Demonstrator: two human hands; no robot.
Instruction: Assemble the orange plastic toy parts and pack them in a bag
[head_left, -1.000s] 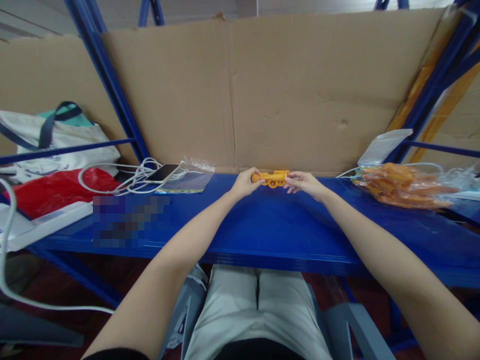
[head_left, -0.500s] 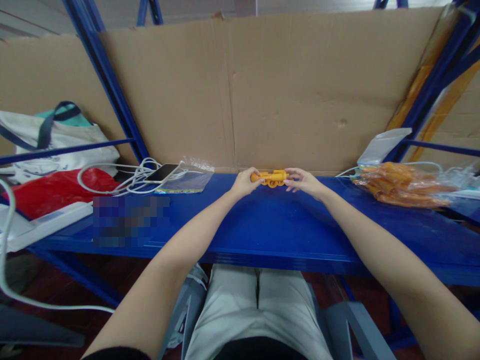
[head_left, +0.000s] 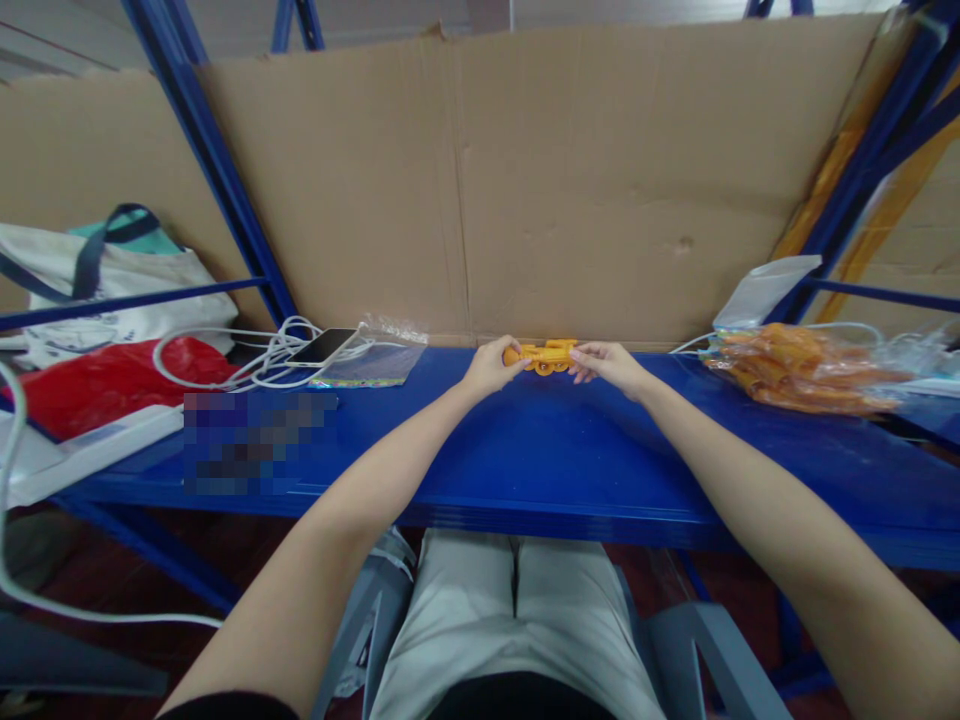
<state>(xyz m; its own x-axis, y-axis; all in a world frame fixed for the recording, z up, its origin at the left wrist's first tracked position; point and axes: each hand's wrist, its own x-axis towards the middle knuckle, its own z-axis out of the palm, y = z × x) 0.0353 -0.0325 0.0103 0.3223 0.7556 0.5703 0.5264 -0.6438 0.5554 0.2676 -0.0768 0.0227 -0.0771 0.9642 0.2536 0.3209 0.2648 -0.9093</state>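
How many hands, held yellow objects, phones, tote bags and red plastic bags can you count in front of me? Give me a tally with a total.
Hands: 2, the left hand and the right hand
Yellow object held between them: 1
Phone: 1
Tote bag: 1
Red plastic bag: 1
Total: 6

Your surface is flat and blue. Use the phone as reference: it lies on white cables. Immediately right of it, you have a clear plastic sleeve; well to its right, a clear bag of orange pieces. To its left lie a red bag and, nearer you, a white bar.
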